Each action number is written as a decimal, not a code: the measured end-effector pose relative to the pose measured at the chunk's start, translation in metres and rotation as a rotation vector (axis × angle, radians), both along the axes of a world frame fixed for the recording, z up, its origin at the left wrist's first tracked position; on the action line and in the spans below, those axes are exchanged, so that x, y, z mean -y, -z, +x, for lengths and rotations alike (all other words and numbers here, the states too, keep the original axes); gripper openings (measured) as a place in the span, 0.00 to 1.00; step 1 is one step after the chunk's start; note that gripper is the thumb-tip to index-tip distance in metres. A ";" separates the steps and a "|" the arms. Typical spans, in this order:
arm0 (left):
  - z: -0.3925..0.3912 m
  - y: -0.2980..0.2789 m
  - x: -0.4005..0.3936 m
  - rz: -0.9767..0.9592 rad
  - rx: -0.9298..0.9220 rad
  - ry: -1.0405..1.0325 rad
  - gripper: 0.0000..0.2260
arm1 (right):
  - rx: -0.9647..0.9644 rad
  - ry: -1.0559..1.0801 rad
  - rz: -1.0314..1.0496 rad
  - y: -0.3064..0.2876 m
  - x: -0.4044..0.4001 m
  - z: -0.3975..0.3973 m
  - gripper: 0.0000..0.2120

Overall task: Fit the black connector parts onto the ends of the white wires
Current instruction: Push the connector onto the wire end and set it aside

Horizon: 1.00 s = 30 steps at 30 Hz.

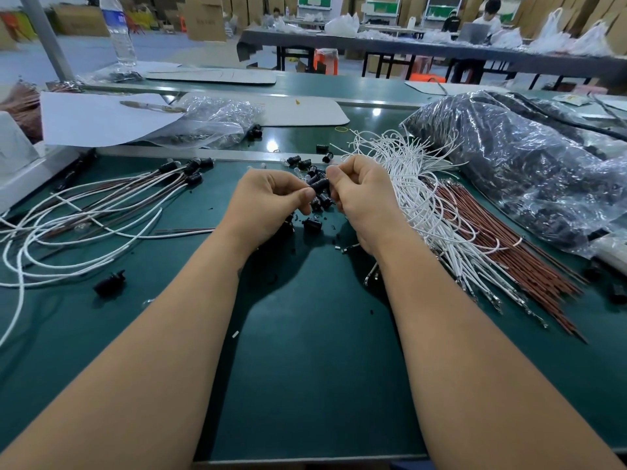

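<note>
Fingers (307, 195) of both hands curled, pinching black connector (320, 184), white wires (417, 184) beside R hand (363, 195)

Green bench (305, 368): white wires (417, 184), black connectors (307, 164) (loose), brown wires (502, 245).

Both forearms bare, no sleeves; left hand (271, 195), right hand (361, 195) ungloved, nails short.

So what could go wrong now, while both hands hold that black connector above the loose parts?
1. The black connector is pinched only at its ends by the left hand and right hand; a slip would likely drop it among the loose connectors below.
2. The right forearm lies close to the white wire bundle and could snag it.
3. Small bits on the green mat are easily lost.
</note>
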<state>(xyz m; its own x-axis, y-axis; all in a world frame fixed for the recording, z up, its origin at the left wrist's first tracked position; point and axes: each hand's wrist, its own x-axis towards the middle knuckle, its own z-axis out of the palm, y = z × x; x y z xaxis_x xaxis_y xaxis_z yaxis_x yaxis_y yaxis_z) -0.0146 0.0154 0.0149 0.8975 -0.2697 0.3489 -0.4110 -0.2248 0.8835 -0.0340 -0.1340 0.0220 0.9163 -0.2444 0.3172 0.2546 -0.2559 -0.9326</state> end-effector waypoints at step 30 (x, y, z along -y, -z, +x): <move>-0.002 -0.005 0.006 -0.267 -0.027 -0.035 0.05 | 0.029 -0.272 0.633 -0.006 -0.016 0.000 0.20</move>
